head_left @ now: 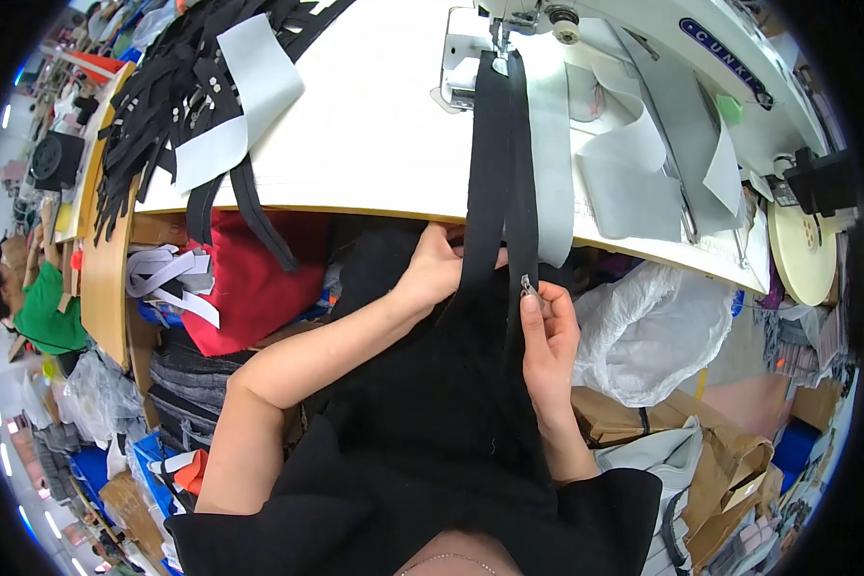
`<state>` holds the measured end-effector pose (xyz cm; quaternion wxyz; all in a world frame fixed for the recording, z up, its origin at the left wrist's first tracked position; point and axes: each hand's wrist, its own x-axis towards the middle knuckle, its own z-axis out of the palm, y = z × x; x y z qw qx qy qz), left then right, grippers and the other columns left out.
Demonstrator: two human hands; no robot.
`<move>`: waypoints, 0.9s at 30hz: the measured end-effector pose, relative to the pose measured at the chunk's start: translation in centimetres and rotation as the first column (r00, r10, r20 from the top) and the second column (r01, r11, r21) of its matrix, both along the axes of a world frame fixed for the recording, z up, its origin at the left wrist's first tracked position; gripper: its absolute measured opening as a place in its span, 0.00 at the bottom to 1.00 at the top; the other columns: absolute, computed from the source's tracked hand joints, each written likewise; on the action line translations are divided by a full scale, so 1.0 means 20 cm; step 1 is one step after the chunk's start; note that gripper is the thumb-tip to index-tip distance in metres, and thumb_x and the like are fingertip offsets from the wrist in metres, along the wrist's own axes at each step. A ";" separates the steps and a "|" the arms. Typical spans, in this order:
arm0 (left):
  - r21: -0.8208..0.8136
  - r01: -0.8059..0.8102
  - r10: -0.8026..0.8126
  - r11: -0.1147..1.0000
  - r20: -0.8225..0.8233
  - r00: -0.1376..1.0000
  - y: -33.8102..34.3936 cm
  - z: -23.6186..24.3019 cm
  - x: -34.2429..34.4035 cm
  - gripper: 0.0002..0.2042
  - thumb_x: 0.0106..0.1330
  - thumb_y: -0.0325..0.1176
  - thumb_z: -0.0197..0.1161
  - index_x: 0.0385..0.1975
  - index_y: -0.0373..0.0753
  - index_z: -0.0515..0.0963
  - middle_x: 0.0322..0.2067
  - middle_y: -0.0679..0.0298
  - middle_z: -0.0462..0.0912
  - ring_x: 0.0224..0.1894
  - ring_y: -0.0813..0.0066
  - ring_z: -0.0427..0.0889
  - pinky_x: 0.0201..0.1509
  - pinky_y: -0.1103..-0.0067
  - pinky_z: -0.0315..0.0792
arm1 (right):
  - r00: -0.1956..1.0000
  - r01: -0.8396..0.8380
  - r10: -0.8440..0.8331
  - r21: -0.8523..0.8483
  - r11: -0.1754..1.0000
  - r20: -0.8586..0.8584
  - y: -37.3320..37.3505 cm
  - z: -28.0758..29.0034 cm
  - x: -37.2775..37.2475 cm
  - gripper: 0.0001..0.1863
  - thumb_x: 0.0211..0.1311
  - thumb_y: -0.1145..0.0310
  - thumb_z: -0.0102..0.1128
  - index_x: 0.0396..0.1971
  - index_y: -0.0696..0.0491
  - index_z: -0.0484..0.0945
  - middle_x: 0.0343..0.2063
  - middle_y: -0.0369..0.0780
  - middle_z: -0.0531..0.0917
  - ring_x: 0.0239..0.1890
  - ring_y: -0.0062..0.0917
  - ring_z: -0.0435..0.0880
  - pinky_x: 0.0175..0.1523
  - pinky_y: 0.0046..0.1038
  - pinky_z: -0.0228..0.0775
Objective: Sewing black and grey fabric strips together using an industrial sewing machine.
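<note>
A long black zipper (491, 158) hangs from under the sewing machine's presser foot (500, 60) over the table's front edge, its two tapes spread apart lower down. With thumb and fingers, my right hand (549, 331) pinches the metal zipper slider (526, 285) on the right tape. Behind the left tape is my left hand (439, 264), its fingers closed and partly hidden, so what they grip does not show fully. A pale grey fabric strip (551, 144) lies along the zipper's right side and droops over the edge.
Black zippers (187, 106) with metal sliders are heaped at the table's left, a grey strip (269, 82) across them. More grey pieces (629, 192) lie right of the needle. Below the edge are red cloth (254, 288) and a white plastic bag (653, 331).
</note>
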<state>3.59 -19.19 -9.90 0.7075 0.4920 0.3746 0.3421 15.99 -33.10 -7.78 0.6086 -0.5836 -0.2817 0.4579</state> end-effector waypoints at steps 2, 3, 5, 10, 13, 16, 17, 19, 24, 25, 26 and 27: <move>0.037 -0.013 0.012 0.999 0.010 1.000 0.00 -0.02 0.01 0.15 0.64 0.34 0.76 0.42 0.28 0.84 0.38 0.64 0.88 0.39 0.82 0.83 0.47 0.78 0.77 | 0.999 -0.017 0.017 -0.001 1.000 0.029 -0.01 -0.01 0.00 0.09 0.78 0.68 0.59 0.50 0.56 0.75 0.34 0.27 0.78 0.32 0.07 0.68 0.38 0.14 0.59; -0.028 0.067 -0.067 0.997 -0.006 0.998 0.00 0.00 0.00 0.14 0.65 0.33 0.75 0.42 0.28 0.84 0.37 0.65 0.88 0.38 0.83 0.82 0.46 0.79 0.77 | 1.000 -0.015 0.015 0.001 1.000 0.027 -0.01 -0.01 0.00 0.09 0.78 0.68 0.59 0.50 0.56 0.75 0.34 0.27 0.78 0.32 0.07 0.68 0.38 0.14 0.59; -0.091 0.144 -0.147 0.985 -0.018 0.989 -0.01 0.00 -0.03 0.12 0.65 0.32 0.74 0.42 0.29 0.85 0.36 0.66 0.87 0.38 0.85 0.81 0.45 0.80 0.77 | 0.999 -0.035 0.036 -0.039 0.999 0.024 -0.01 0.00 -0.01 0.09 0.78 0.70 0.59 0.50 0.57 0.75 0.35 0.27 0.80 0.33 0.07 0.69 0.38 0.14 0.59; -0.071 0.331 -0.332 0.941 -0.005 0.943 -0.06 0.04 -0.14 0.05 0.70 0.26 0.68 0.41 0.34 0.86 0.32 0.70 0.87 0.36 0.89 0.79 0.41 0.85 0.74 | 0.995 -0.069 0.069 0.008 0.998 -0.070 -0.04 0.09 -0.05 0.10 0.76 0.71 0.60 0.51 0.57 0.74 0.36 0.28 0.82 0.33 0.06 0.70 0.38 0.14 0.60; -0.054 0.326 -0.321 0.944 0.080 0.944 -0.09 0.07 -0.19 0.05 0.72 0.27 0.66 0.43 0.34 0.85 0.34 0.69 0.87 0.36 0.88 0.81 0.42 0.85 0.76 | 0.986 -0.144 0.145 0.017 0.989 -0.081 -0.05 0.13 -0.08 0.12 0.75 0.73 0.62 0.53 0.58 0.72 0.37 0.29 0.83 0.33 0.06 0.71 0.39 0.14 0.61; -0.221 0.341 -0.285 0.913 0.250 0.925 -0.10 0.10 -0.19 0.07 0.75 0.29 0.64 0.47 0.34 0.83 0.39 0.67 0.88 0.37 0.84 0.84 0.44 0.82 0.79 | 0.990 -0.117 0.117 0.005 0.993 -0.084 -0.04 0.10 -0.08 0.13 0.75 0.73 0.62 0.53 0.57 0.71 0.37 0.30 0.83 0.33 0.06 0.71 0.39 0.13 0.61; -0.264 0.331 -0.278 0.906 0.217 0.936 -0.11 0.11 -0.20 0.09 0.77 0.32 0.63 0.50 0.34 0.81 0.42 0.65 0.88 0.39 0.80 0.86 0.45 0.80 0.81 | 0.991 -0.099 0.098 -0.007 0.995 -0.087 -0.05 0.08 -0.09 0.15 0.74 0.73 0.63 0.54 0.57 0.69 0.35 0.31 0.82 0.32 0.07 0.71 0.39 0.14 0.61; -0.331 0.321 -0.260 0.887 0.217 0.941 -0.12 0.14 -0.20 0.09 0.76 0.31 0.63 0.50 0.34 0.81 0.41 0.65 0.88 0.38 0.80 0.86 0.45 0.80 0.81 | 0.993 -0.067 0.066 -0.010 0.998 -0.093 -0.07 0.08 -0.11 0.16 0.74 0.74 0.64 0.54 0.56 0.68 0.35 0.31 0.82 0.32 0.07 0.71 0.39 0.14 0.61; -0.328 0.356 -0.314 0.875 0.175 0.933 -0.11 0.13 -0.21 0.09 0.74 0.31 0.67 0.48 0.34 0.84 0.38 0.62 0.89 0.36 0.80 0.87 0.42 0.82 0.81 | 0.998 0.006 -0.006 -0.006 1.000 -0.060 -0.13 0.07 -0.12 0.16 0.71 0.75 0.67 0.49 0.54 0.67 0.30 0.28 0.76 0.29 0.07 0.66 0.36 0.14 0.58; -0.339 0.387 -0.355 0.857 0.154 0.922 -0.12 0.14 -0.22 0.07 0.71 0.30 0.70 0.43 0.35 0.87 0.35 0.65 0.90 0.35 0.83 0.86 0.40 0.84 0.80 | 0.999 0.022 -0.021 0.004 1.000 -0.046 -0.14 0.07 -0.12 0.15 0.70 0.75 0.67 0.47 0.54 0.68 0.28 0.28 0.74 0.29 0.07 0.65 0.35 0.14 0.57; -0.342 0.386 -0.354 0.857 0.155 0.922 -0.13 0.14 -0.22 0.07 0.71 0.30 0.70 0.43 0.35 0.87 0.35 0.65 0.90 0.35 0.83 0.86 0.40 0.84 0.80 | 0.999 0.021 -0.021 0.000 1.000 -0.047 -0.15 0.06 -0.11 0.15 0.70 0.75 0.67 0.47 0.54 0.68 0.28 0.28 0.74 0.29 0.07 0.65 0.35 0.14 0.57; -0.330 0.380 -0.357 0.864 0.130 0.925 -0.14 0.14 -0.20 0.06 0.70 0.29 0.71 0.42 0.35 0.88 0.34 0.67 0.90 0.34 0.85 0.86 0.40 0.85 0.80 | 1.000 0.008 -0.008 0.009 1.000 0.003 -0.16 0.06 -0.11 0.14 0.70 0.75 0.68 0.45 0.54 0.69 0.28 0.27 0.74 0.28 0.07 0.65 0.35 0.14 0.57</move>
